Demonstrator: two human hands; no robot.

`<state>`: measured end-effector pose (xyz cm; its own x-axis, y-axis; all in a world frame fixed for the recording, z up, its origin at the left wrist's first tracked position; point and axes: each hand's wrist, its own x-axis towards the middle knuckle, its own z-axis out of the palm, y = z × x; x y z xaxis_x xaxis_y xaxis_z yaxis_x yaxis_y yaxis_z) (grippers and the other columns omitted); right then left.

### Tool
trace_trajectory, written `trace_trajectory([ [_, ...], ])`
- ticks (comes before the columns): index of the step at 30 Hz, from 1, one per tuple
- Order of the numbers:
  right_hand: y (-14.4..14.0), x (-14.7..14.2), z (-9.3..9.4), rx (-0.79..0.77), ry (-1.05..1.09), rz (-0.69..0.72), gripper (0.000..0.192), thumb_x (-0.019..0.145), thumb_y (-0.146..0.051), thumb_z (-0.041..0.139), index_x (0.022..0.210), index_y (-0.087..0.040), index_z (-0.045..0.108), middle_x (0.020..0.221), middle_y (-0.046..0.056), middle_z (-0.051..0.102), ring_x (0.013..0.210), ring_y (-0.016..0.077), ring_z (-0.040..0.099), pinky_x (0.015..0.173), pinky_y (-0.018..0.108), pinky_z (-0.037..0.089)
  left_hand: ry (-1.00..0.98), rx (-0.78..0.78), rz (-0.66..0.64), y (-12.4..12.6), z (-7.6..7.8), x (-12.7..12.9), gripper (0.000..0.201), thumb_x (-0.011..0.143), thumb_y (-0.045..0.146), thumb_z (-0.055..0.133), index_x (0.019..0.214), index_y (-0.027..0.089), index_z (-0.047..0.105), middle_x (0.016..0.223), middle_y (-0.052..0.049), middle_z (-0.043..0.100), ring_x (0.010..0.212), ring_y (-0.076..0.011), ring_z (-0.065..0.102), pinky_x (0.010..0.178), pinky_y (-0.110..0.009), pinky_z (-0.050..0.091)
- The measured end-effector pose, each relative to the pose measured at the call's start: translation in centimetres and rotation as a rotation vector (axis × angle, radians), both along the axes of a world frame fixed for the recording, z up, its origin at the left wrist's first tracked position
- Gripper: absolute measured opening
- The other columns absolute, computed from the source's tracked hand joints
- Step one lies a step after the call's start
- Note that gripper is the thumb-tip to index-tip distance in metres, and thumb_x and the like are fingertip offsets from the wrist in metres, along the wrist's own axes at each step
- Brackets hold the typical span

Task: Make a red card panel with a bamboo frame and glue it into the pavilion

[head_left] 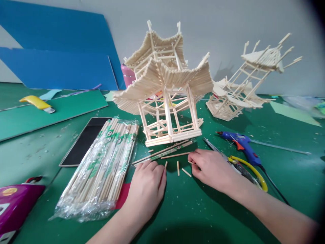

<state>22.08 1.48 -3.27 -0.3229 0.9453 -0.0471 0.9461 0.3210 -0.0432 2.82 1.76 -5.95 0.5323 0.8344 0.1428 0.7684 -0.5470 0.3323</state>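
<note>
My left hand (148,184) rests on the green table with its fingers curled. A short chopstick piece (166,165) pokes out at its thumb and index finger. My right hand (212,167) is closed in a pinch around another short piece (191,163). Between the hands lie two loose cut pieces, one upright in view (178,168) and one slanted (186,172). Just beyond them are a long bare chopstick (175,155) and a wrapped chopstick (172,150). Behind these stands a two-tiered pagoda model (166,115) built of sticks.
A plastic pack of chopsticks (101,169) overlaps a dark phone-like slab (83,140) at left. On the right lie a blue glue gun (241,144) and yellow-handled pliers (251,169). A second stick model (243,84) leans behind. A yellow cutter (37,101) sits far left.
</note>
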Motion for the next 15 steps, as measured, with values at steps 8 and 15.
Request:
trace_trajectory([
  [8,-0.10,0.70,0.22,-0.109,0.558,-0.079,0.015,0.082,-0.018,0.047,0.090,-0.019,0.060,0.082,0.002,0.065,0.072,0.0136,0.061,0.064,0.026,0.048,-0.058,-0.046,0.011,0.28,-0.11,0.17,0.028,0.085,0.020,0.040,0.071,0.014,0.063,0.065,-0.008,0.062,0.067,-0.0222,0.057,0.066,-0.039,0.046],
  [15,-0.31,-0.23,-0.22,-0.483,1.212,-0.278,0.013,0.082,-0.028,0.052,0.082,-0.017,0.058,0.070,-0.001,0.061,0.064,0.0108,0.061,0.055,0.021,0.047,-0.466,-0.162,0.067,-0.25,0.84,0.30,0.019,0.082,0.022,0.048,0.079,0.015,0.065,0.071,-0.006,0.061,0.068,-0.0179,0.057,0.065,-0.031,0.046],
])
